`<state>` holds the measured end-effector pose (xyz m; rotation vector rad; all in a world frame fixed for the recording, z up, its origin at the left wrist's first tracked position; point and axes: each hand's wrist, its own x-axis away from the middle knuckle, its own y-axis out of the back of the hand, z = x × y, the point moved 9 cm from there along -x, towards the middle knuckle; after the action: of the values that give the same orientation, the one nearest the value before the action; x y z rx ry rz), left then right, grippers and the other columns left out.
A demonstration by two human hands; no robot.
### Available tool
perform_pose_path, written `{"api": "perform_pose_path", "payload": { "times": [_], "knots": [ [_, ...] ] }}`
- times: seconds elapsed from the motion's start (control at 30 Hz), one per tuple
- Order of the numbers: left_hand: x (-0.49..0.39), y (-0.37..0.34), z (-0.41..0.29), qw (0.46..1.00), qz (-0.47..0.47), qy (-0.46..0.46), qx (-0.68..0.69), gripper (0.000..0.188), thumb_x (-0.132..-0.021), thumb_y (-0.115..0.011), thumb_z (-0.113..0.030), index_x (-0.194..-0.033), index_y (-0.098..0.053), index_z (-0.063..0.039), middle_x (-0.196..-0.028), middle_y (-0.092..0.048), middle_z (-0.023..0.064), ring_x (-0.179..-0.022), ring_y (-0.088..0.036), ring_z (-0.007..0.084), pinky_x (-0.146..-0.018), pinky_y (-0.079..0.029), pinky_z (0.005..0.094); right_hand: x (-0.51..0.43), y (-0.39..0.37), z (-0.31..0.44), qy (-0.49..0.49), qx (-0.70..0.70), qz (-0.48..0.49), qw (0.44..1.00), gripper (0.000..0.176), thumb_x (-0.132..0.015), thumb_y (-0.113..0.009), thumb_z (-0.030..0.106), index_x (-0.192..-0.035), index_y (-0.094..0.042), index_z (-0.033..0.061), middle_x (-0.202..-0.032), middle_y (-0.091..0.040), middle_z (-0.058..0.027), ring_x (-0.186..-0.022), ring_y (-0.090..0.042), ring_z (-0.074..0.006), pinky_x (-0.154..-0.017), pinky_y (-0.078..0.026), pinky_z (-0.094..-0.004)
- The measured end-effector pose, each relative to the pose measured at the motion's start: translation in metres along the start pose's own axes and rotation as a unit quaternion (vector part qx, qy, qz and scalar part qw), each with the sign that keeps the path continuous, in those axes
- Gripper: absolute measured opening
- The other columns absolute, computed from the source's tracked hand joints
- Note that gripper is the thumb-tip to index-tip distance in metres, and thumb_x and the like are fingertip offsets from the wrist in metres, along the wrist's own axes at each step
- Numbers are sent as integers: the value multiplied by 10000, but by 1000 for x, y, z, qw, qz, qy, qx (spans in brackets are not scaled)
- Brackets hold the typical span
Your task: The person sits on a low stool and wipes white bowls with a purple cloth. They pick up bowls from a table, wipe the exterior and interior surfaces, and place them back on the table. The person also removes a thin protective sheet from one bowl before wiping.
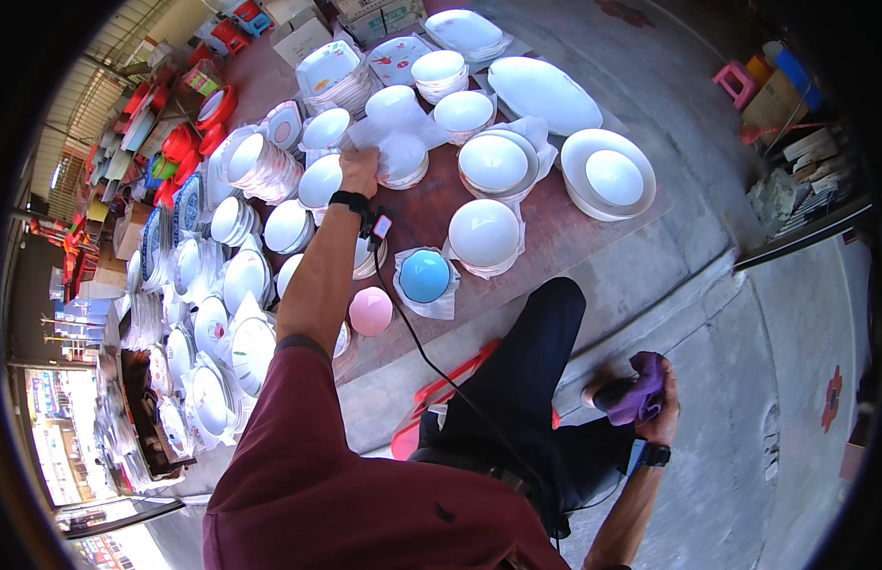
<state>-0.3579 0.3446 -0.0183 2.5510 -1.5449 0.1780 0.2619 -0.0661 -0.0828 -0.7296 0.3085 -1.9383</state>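
My left hand (359, 171) reaches in among the white bowls, its fingers closed at the edge of a thin translucent wrapping sheet (405, 133). The sheet lies over a white bowl (391, 103) and a bowl stack (404, 167); the fingertips are partly hidden. Over the floor at the right, my right hand (658, 417) holds a crumpled purple cloth (648, 388). Nearer to me stand a blue bowl (424, 276) on white wrapping and a pink bowl (371, 311). A larger white bowl stack (484, 234) is beside the blue bowl.
Plate stacks (248, 281) and bowls crowd the left of the reddish-brown tabletop (423, 224). An oval platter (544, 95) and nested bowls (608, 178) are at its far right. A black cable (427, 353) runs from my left wrist. A red plastic stool (405, 434) is under me.
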Motion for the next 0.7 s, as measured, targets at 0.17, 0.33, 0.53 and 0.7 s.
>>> {"api": "perform_pose_path", "payload": {
  "times": [0.17, 0.33, 0.53, 0.7],
  "knots": [
    [-37, 15, 26, 974, -45, -78, -208, 331, -854, -604, -82, -1162, -608, 38, -1060, -706, 270, -924, -726, 409, -768, -611, 472, -1, -11, 2, -9, 0, 3, 1000, 485, -1040, -604, 380, -1371, -594, 26, -1318, -670, -163, -1223, -633, -305, -1074, -486, -422],
    [-31, 8, 16, 907, -63, -147, -391, 409, -848, -574, -108, -1229, -553, 38, -1073, -698, 330, -1020, -716, 429, -803, -599, 497, 2, -15, -1, -13, 8, -15, 1000, 493, -1031, -617, 380, -1375, -592, 27, -1322, -668, -167, -1238, -622, -318, -1091, -468, -440],
    [10, -24, -12, 816, -30, -116, -566, 728, -924, -622, -209, -1520, -273, 19, -1379, -538, 384, -1213, -616, 506, -1023, -499, 560, 4, -25, 1, -14, 10, 19, 1000, 505, -1023, -634, 378, -1385, -583, 29, -1338, -657, -179, -1253, -612, -334, -1106, -458, -460],
    [55, -50, -36, 745, -47, -296, -596, 782, -992, -607, -456, -1576, -312, -28, -1552, -399, 309, -1372, -479, 478, -1142, -371, 588, 5, -27, 5, -5, 8, 36, 999, 517, -1018, -640, 384, -1391, -580, 30, -1349, -652, -179, -1255, -611, -332, -1117, -452, -466]
  ]
}}
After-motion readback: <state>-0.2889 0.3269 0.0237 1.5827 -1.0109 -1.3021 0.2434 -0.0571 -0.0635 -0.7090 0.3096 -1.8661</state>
